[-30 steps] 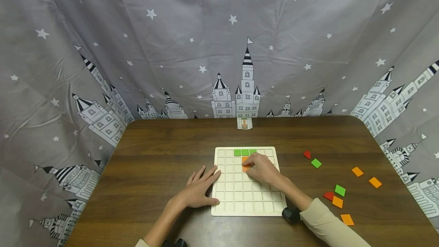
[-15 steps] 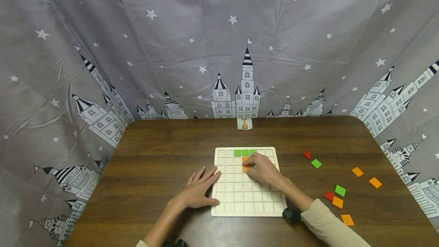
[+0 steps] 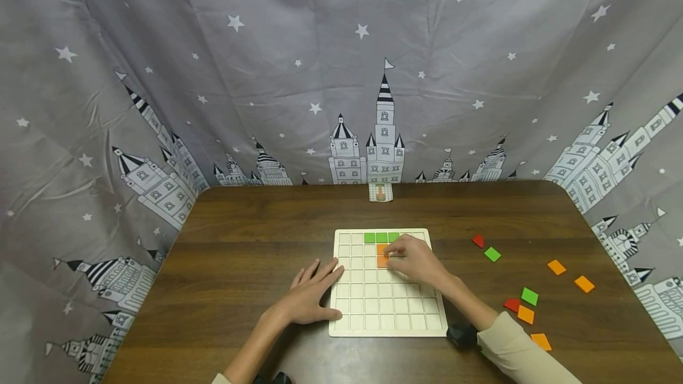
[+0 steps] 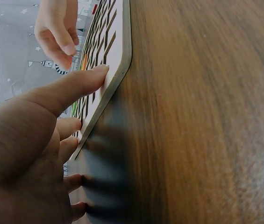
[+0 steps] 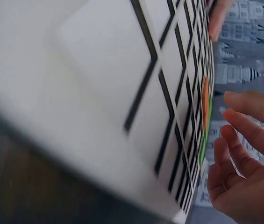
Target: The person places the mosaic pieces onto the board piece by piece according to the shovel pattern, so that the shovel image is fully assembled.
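A pale gridded board lies on the brown table. Three green square tiles sit side by side in its far row, and two orange tiles run down below the middle one. My left hand rests with spread fingers on the board's left edge; in the left wrist view its thumb presses the rim. Just right of the orange tiles hovers my right hand. The right wrist view shows its loosely bent fingers apart from the thumb, with nothing between them.
Loose tiles lie to the right of the board: green, red and several orange ones. A small printed card stands at the table's back edge, against a grey castle-print curtain.
My right hand has let go of the orange tile and shifted slightly right and up, so both orange tiles show more. The left hand stays put.
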The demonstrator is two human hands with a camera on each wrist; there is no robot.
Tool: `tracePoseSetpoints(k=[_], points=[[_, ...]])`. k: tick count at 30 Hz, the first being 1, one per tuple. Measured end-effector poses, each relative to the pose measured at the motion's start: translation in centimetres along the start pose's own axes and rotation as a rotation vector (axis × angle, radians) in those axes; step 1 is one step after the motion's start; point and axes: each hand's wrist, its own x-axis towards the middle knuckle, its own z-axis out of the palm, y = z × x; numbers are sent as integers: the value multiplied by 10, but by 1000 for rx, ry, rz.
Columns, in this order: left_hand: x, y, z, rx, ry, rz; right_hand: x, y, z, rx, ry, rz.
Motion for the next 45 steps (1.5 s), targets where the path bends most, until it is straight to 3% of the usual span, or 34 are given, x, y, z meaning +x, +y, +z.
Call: tracePoseSetpoints(k=[7, 13, 25, 35, 45], points=[[2, -1, 0, 10, -2, 0, -15, 16, -28, -8, 97, -23], [1, -2, 0, 3, -6, 6, -41, 34, -58, -67, 175, -8], [2, -1, 0, 10, -6, 0, -103, 74, -119, -147, 334, 141], [2, -1, 0, 7, -6, 6, -138, 111, -153, -185, 397, 298], [2, -1, 0, 11, 0, -2, -155, 142, -166, -224, 339, 388]])
